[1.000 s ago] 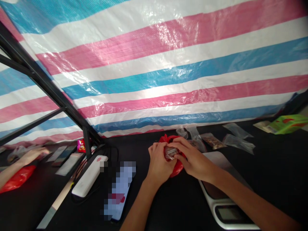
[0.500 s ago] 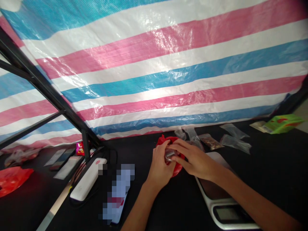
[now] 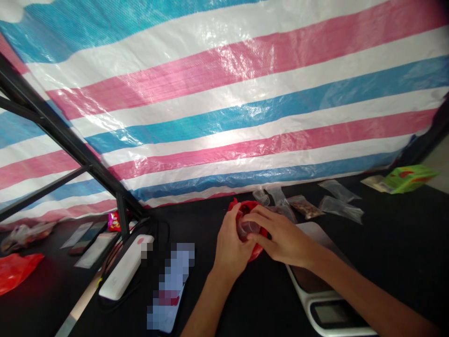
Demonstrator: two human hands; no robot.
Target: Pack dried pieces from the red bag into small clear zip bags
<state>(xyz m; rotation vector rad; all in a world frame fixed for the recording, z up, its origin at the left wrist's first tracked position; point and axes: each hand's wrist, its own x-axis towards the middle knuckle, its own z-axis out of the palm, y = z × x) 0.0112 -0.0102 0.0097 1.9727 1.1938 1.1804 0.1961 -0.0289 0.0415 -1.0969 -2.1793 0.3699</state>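
Note:
A red plastic bag point(image 3: 257, 254) stands open on the black table. Inside its mouth is a small clear, rounded container point(image 3: 249, 228), which looks like a plastic cup; its lower part is hidden. My left hand point(image 3: 229, 243) curves round the left side of the bag, fingers at the rim and thumb toward the front. From the right, my right hand point(image 3: 282, 236) reaches over the bag, its fingers and thumb closed on the clear container. A digital scale point(image 3: 305, 278) lies partly under my right forearm.
Clear plastic bags point(image 3: 342, 209) and a packet of brown pieces point(image 3: 305, 207) lie behind the scale, with a green package point(image 3: 409, 179) farther right. On the left are a white power strip point(image 3: 124, 269), a phone point(image 3: 173, 285) and another red bag point(image 3: 19, 271). Striped sheeting point(image 3: 245, 112) hangs behind.
The clear container has turned slightly, and its rounded face now shows more between my hands. My right fingers have shifted a little on it. The view has moved slightly.

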